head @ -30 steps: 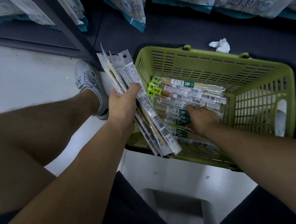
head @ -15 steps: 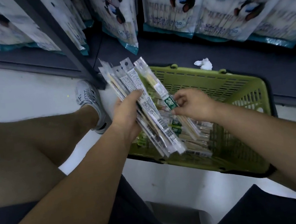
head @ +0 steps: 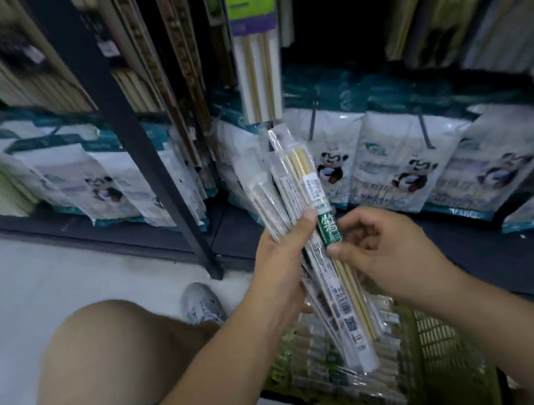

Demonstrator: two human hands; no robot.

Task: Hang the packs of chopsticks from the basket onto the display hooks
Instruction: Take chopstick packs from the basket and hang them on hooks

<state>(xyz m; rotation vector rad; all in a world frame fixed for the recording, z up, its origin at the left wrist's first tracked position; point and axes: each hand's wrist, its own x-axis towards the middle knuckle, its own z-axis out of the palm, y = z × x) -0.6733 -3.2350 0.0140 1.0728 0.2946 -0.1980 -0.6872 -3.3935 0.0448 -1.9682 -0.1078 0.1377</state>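
Observation:
My left hand (head: 285,262) grips a fan of several clear chopstick packs (head: 289,199), held upright in front of the shelf. My right hand (head: 379,248) pinches one pack with a green label (head: 329,229) against the right side of that bunch. Below my hands the green basket (head: 435,343) stands on the floor with more chopstick packs (head: 316,354) lying in it. Longer chopstick packs (head: 256,47) hang above on the display; the hooks themselves are out of view.
White bags printed with pandas (head: 405,164) line the bottom shelf. A dark metal upright (head: 129,125) slants down to the floor left of my hands. My bare knee (head: 108,357) and grey shoe (head: 202,303) are at lower left.
My right hand lifted a green-labelled pack out of the basket and brought it up to the bunch in my left hand. My view has tilted upward from the basket to the shelf.

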